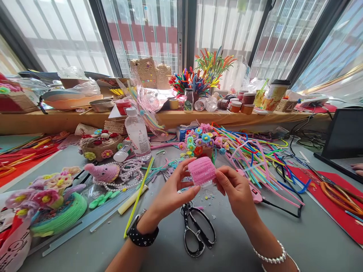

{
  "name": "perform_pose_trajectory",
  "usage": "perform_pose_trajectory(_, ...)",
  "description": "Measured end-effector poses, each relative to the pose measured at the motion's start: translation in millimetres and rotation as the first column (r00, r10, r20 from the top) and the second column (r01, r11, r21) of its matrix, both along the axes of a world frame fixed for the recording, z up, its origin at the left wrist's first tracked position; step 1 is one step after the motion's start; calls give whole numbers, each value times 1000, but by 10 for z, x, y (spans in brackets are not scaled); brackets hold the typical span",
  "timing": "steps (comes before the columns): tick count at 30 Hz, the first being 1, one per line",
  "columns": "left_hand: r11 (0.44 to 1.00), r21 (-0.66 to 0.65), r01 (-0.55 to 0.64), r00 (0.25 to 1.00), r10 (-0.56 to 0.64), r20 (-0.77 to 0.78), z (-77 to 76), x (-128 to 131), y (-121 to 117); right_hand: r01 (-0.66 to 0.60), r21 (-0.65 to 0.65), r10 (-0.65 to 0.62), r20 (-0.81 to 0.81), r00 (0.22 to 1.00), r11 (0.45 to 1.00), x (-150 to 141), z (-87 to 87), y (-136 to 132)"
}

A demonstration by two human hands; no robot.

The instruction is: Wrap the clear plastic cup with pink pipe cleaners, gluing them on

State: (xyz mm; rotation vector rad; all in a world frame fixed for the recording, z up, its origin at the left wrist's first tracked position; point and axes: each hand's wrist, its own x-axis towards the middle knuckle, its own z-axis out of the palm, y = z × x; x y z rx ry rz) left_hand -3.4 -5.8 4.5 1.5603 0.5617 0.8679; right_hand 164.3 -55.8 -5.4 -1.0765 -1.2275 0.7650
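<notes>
L grip (171, 190) & R grip (237, 189) hold pink fuzzy pc (202, 172), scissors (196, 235) nr, pipe-cleaner pile (244, 145) beyond R.

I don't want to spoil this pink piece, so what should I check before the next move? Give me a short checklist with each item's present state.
1. Grip of the right hand on the pink piece: ok, thumb and finger pinch its right edge.
2. Grip of the left hand: cannot tell; the fingers meet the left edge, but how firmly is unclear.
3. Scissors out of both hands: ok, lying on the table.
4. Pink corded tool switched off: cannot tell; it is partly hidden behind the right hand.
5. Table free of scraps: not ok, small bits lie below the piece.
6. Bottle upright: ok.
</notes>
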Motion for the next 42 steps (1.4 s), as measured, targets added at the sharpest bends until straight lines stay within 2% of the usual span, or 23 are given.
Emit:
perform_pose_trajectory(16,998,43,-45,999,44,16,-18,3,14,-29,-23,29,-20,999,999,-10,17,5)
perform_pose_trajectory(23,995,82,-54,994,61,-94,3,0,-24,-9,-47,10,20,1000,999,5,3,14)
perform_pose_trajectory(28,987,117,-113,988,124,-94,12,29,-49,36,-29,-36,-10,999,999,-14,7,7)
perform_pose_trajectory(32,956,197,-216,970,234,-73,-1,53,-67,36,-19,-36,-15,999,999,-39,3,-3)
perform_pose_trajectory(37,913,281,-296,941,329,-80,-6,46,-74,69,36,-71,76,995,997,-62,4,-30)
perform_pose_trajectory(42,894,336,-297,943,331,-46,-6,24,-81,111,161,-141,188,972,981,-74,-2,-55)
